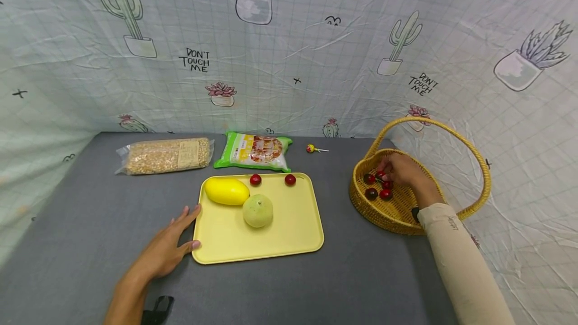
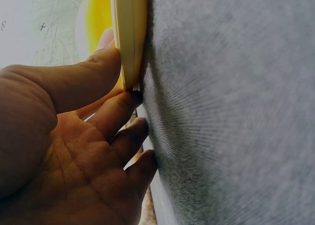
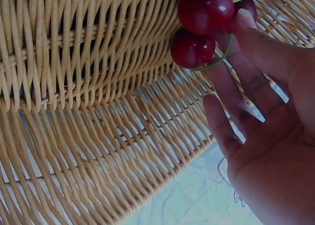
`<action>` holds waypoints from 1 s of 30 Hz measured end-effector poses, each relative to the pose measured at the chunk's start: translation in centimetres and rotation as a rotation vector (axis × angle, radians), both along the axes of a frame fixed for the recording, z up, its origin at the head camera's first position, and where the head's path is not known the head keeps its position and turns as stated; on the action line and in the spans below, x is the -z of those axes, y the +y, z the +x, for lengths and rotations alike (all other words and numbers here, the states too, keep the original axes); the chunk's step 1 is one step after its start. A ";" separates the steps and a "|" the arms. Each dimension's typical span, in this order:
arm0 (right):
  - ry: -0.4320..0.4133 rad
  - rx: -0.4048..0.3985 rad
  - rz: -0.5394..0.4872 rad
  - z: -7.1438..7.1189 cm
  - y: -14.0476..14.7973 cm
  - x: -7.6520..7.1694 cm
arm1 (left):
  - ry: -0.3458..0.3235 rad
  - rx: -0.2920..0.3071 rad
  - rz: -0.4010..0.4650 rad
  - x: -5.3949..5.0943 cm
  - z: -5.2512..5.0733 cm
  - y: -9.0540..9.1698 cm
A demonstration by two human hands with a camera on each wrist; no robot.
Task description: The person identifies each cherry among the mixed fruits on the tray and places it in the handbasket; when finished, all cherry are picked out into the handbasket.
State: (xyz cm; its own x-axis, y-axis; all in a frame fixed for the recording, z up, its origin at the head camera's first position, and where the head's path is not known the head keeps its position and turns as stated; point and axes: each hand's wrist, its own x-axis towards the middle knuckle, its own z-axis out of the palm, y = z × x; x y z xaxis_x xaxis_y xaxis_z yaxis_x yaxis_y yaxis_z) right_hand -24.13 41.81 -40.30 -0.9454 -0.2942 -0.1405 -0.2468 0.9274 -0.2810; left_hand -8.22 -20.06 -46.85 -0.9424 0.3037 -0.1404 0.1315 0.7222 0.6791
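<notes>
In the head view my left hand (image 1: 164, 247) touches the left edge of a yellow tray (image 1: 289, 234), fingers spread. The left wrist view has its thumb over the tray rim (image 2: 125, 33) and the other fingertips low beside it. My right hand (image 1: 404, 169) reaches into a wicker basket (image 1: 377, 217), pinching a bunch of dark red cherries (image 3: 205, 11) by thumb and fingers; green stems show. More cherries (image 1: 371, 193) are around the fingers in the basket. On the tray lie a smooth yellow fruit (image 1: 227, 191) and a round pale green fruit (image 1: 258, 210).
Two red cherries (image 1: 255, 179) sit at the tray's far edge, apart from each other. Behind it lie a clear bag of grain flakes (image 1: 155, 157), a green-white food packet (image 1: 255, 152) and a lollipop (image 1: 310, 148). The basket's tall handle (image 1: 478, 159) arches over the right side.
</notes>
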 end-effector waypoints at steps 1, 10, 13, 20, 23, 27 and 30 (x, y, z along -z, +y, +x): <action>-0.001 0.000 -0.004 0.0 0.0 0.0 | 0.000 0.000 0.002 0.0 0.0 0.0; 0.040 0.060 -0.012 0.9 -0.3 -1.5 | 0.007 0.004 0.005 -0.1 0.1 0.0; 0.060 0.074 -0.018 1.5 -0.5 -2.1 | 0.015 0.005 0.011 -0.1 0.1 -0.1; 0.113 0.074 -0.061 3.0 -1.4 -2.9 | 0.010 0.004 0.011 -0.1 0.1 0.0; 0.152 0.065 -0.076 3.7 -2.1 -3.3 | -0.003 0.000 0.008 -0.1 0.0 0.1; 0.214 0.040 -0.081 4.5 -3.1 -3.9 | -0.015 -0.003 0.000 -0.2 0.0 0.1; 0.251 0.013 -0.080 5.0 -3.8 -4.3 | -0.015 -0.005 -0.007 -0.2 0.1 0.2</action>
State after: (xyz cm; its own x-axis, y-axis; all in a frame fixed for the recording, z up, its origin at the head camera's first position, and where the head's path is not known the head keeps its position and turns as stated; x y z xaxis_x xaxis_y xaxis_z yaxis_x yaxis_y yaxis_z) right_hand -19.15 37.99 -36.03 -0.9515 -0.2824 0.1218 -0.3061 0.9082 -0.2856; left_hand -8.17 -19.89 -46.67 -0.9416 0.2979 -0.1568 0.1174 0.7272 0.6763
